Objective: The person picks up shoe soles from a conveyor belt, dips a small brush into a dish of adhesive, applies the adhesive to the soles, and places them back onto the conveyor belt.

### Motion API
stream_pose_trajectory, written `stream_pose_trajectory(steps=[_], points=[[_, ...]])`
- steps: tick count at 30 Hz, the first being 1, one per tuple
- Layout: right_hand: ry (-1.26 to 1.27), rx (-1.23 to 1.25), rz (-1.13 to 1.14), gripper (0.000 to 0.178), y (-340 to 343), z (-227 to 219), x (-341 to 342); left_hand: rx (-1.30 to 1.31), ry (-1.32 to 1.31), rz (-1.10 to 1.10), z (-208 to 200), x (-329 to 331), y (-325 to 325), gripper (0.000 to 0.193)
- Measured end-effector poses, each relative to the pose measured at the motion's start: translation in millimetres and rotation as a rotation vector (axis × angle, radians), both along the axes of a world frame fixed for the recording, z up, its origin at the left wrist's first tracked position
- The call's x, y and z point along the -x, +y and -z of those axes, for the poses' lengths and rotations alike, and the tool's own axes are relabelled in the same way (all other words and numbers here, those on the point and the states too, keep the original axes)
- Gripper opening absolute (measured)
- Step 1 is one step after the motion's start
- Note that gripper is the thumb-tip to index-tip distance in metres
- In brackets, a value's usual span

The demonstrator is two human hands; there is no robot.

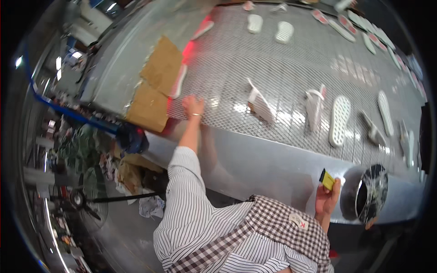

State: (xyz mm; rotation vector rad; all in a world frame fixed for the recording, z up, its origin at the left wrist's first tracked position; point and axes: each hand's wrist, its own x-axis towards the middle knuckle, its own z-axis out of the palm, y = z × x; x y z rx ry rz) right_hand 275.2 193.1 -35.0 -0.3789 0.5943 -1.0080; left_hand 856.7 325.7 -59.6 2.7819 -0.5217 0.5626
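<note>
My left hand (193,105) reaches over the near left edge of the metal mesh conveyor (218,86), fingers slightly blurred but apart, with nothing seen in them. Just beyond it, a white and pink shoe sole (179,81) lies by the conveyor's left edge, close to the fingers but seemingly not touched. At the right, over the smooth metal ledge (255,157), my right hand (326,200) is closed around a small yellow brush-like tool (327,181) with a black end pointing up and left. Nearest on the belt to that hand is a white sole (340,120) with a dotted surface.
Brown cardboard (154,86) covers part of the left side, near a red glow. A sandal-like piece (261,103) and several other soles rest on the mesh. A round black container (372,193) with white smears stands right of my right hand. A fan (88,204) is at lower left.
</note>
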Motion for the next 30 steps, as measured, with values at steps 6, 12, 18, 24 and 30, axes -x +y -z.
stream_pose_trajectory(steps=[6,12,18,24,30], points=[[-0.023,0.091,0.103,0.015,-13,-5,40,-0.313,0.097,-0.219,26,-104,24,0.1],[0.046,0.189,0.4,0.014,-40,-12,101,-0.101,0.032,0.198,16,-140,46,0.092],[0.111,0.259,0.518,0.014,-56,-15,139,-0.325,0.192,-0.206,-20,-76,41,0.079],[0.46,0.279,0.756,0.015,-56,-15,175,0.416,0.451,-0.154,5,-96,41,0.079],[1.058,0.368,0.647,0.013,-55,-10,184,0.55,0.598,-0.063,-31,-56,10,0.075]])
